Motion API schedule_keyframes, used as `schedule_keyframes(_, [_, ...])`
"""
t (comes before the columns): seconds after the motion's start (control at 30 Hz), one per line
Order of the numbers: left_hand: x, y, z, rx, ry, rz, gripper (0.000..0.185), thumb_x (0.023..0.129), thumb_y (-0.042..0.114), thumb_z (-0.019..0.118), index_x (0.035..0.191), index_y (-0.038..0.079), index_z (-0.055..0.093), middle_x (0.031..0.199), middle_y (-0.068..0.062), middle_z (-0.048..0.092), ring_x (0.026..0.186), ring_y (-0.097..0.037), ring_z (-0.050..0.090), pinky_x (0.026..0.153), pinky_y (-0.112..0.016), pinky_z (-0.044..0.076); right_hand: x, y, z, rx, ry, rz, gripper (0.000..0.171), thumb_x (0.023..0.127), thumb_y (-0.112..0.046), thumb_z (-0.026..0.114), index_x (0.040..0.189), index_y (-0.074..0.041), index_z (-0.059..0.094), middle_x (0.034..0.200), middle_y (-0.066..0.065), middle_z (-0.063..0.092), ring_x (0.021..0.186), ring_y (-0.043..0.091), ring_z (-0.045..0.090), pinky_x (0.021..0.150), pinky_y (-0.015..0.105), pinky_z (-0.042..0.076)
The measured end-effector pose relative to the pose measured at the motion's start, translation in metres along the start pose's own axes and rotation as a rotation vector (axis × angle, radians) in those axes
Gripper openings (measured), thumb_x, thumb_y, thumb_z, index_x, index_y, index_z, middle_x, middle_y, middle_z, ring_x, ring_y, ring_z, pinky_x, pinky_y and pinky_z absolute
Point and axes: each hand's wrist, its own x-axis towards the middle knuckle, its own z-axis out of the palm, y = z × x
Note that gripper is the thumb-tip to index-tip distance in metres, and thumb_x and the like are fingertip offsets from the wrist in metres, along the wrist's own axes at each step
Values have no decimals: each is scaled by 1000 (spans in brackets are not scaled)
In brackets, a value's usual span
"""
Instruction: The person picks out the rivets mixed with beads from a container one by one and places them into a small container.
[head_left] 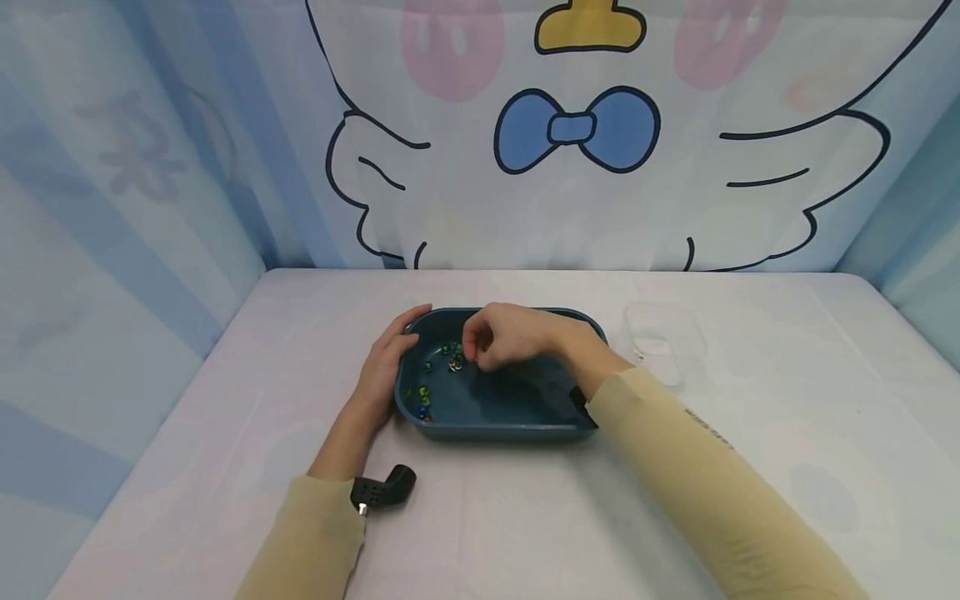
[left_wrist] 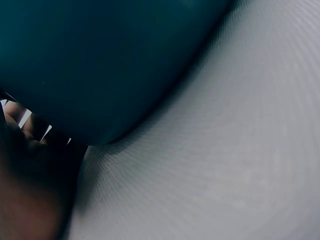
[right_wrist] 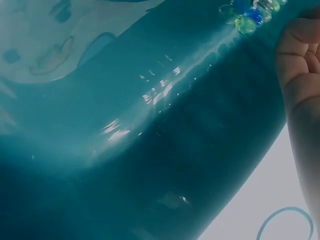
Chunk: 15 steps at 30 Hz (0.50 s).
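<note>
On the pale worktop (head_left: 525,517) sits a dark blue tray (head_left: 517,417), with a clear cup (head_left: 663,342) just beside its right end. The left hand (head_left: 386,367) lies flat against the tray's left wall, fingers straight along the rim. The right hand (head_left: 506,336) hovers inside, fingers curled over the small glass beads (head_left: 450,358) scattered in the tray's left half; whether it pinches one, I cannot tell
</note>
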Motion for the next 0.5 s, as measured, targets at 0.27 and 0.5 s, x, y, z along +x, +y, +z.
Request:
schedule_keyframes(0.27, [0, 0, -1, 9, 7, 6, 50, 103, 14, 35, 152, 15, 45, 156, -4, 39, 144, -18, 30, 117, -41, 23, -9, -1, -7, 181, 118, -82, 16, 85, 2, 59, 100, 6, 65, 91, 13, 63, 77, 22, 54, 70, 33, 46])
schedule_keyframes(0.5, [-1, 0, -1, -5, 4, 8, 50, 103, 14, 36, 152, 14, 45, 155, -4, 41, 144, -18, 31, 117, -40, 24, -17, -7, -21, 248, 190, -110, 13, 87, 0, 60, 99, 2, 65, 92, 14, 62, 80, 26, 55, 75, 34, 47])
